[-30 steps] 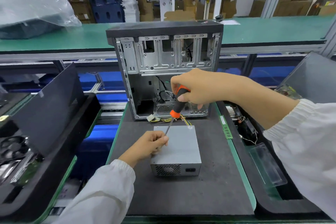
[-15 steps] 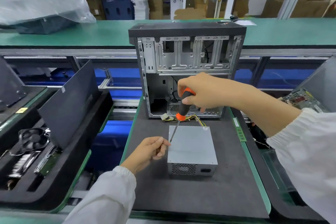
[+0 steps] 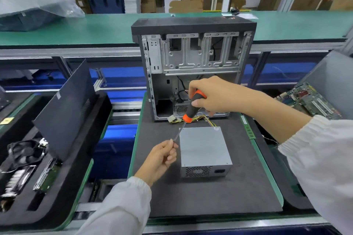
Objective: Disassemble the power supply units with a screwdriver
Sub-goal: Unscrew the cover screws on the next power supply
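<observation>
head view: black foam tray (image 3: 63, 192) at left holds a fan (image 3: 24, 153) and circuit boards. open computer case (image 3: 193, 66) stands behind the power supply unit (image 3: 203, 149) on the grey mat (image 3: 210, 196). right hand (image 3: 214, 95) grips the screwdriver (image 3: 191, 109) handle; left hand (image 3: 160, 156) pinches its tip, beside the unit's left edge.

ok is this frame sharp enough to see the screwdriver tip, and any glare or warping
Head view: the screwdriver handle is fairly crisp, but its tip vanishes into the left hand, so it can't be seen; wide-angle bending curves the green bench and stretches the sleeves at the edges; lighting is even, with only a soft sheen on the power supply top.
</observation>
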### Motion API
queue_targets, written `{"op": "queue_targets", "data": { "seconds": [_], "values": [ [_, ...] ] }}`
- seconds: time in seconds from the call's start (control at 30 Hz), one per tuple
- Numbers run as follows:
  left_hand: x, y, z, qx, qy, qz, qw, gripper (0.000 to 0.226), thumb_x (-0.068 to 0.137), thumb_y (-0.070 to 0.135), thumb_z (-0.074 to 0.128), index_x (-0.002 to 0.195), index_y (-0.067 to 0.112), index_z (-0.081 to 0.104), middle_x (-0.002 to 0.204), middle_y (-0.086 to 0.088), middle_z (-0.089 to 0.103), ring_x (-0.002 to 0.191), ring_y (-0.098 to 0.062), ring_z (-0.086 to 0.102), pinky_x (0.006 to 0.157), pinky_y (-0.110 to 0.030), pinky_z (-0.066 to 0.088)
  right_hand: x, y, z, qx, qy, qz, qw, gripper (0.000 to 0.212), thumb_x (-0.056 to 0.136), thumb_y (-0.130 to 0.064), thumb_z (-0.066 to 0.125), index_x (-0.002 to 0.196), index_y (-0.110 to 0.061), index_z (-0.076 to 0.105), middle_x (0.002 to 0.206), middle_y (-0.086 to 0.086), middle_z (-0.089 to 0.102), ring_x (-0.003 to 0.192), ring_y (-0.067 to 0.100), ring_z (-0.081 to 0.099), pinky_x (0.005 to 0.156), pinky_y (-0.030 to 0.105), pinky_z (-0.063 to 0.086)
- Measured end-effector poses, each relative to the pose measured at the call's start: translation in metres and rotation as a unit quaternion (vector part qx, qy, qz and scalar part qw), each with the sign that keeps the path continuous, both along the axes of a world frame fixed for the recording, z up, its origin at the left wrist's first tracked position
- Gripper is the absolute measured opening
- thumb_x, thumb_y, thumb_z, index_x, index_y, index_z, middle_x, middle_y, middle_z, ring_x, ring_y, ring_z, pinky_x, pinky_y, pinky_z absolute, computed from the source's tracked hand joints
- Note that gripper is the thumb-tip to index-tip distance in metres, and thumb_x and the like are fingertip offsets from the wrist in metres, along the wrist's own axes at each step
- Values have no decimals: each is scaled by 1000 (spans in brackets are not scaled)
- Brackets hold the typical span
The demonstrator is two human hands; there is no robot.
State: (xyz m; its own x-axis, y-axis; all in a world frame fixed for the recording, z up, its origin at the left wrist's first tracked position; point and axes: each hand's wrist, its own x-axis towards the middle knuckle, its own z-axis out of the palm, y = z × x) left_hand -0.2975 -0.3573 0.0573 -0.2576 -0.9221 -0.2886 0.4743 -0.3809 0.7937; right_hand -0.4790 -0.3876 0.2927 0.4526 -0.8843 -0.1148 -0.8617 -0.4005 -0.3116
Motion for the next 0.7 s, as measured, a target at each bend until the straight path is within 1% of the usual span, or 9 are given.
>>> {"op": "queue_targets", "data": {
  "seconds": [0.07,0.1,0.17,0.23,0.37,0.47,0.53,0.6,0.7],
  "values": [
    [1,-1,-6,31,21,12,999,23,99,14,46,83,0,54,54,0,39,44,-8,33,38,-16,27,0,2,-2,-6,10,-5,1000,7,94,-24,54,101,-22,54,94,-3,56,55,10,64,73,39,53],
    [2,0,-9,44,16,11,999,23,100,12,46,83,-1,54,54,-1,39,44,-8,33,38,-17,27,-1,3,-3,-5,12,-10,1000,7,94,-24,54,101,-22,54,95,-3,56,54,9,65,70,37,52],
    [3,3,-16,67,-12,-1,998,22,100,7,44,83,-1,55,57,-3,43,45,-10,36,38,-17,27,-3,5,-4,6,14,-18,1000,6,94,-24,53,100,-22,54,93,-5,54,53,10,66,66,35,52],
    [2,8,-21,81,-46,-18,995,21,98,-1,41,86,-4,57,59,-5,48,47,-12,40,39,-18,29,-5,7,-6,21,16,-21,999,5,94,-23,54,98,-21,54,91,-4,55,54,12,67,66,36,53],
    [-3,15,-26,80,-88,-46,992,23,97,-7,36,102,-11,58,64,-8,52,48,-11,41,42,-18,31,-6,13,-9,41,31,-12,999,5,93,-24,55,98,-22,55,86,-4,56,55,15,68,67,38,55],
    [-2,15,-28,86,-80,-43,992,26,96,-9,35,114,-15,53,64,-9,48,46,-10,37,40,-18,30,-3,17,-11,53,33,-7,998,5,94,-24,56,99,-23,55,81,-10,52,56,15,68,59,32,53],
    [-1,16,-29,85,-74,-41,993,22,98,-7,36,109,-13,54,61,-9,48,44,-10,35,39,-18,29,0,18,-12,52,39,1,998,6,94,-24,55,100,-23,54,83,-13,48,58,15,68,57,29,50],
    [-1,17,-30,74,-78,-37,994,20,102,-1,37,97,-6,56,58,-7,50,43,-9,35,39,-17,28,2,19,-12,53,44,11,998,8,95,-25,55,102,-22,54,86,-15,46,58,14,67,58,28,49],
    [1,18,-34,59,-88,-24,994,21,102,7,42,88,-1,56,58,-5,53,43,-9,36,39,-17,29,4,20,-12,65,49,22,996,7,95,-25,54,102,-23,53,81,-14,46,62,15,68,60,30,51]
  ]
}}
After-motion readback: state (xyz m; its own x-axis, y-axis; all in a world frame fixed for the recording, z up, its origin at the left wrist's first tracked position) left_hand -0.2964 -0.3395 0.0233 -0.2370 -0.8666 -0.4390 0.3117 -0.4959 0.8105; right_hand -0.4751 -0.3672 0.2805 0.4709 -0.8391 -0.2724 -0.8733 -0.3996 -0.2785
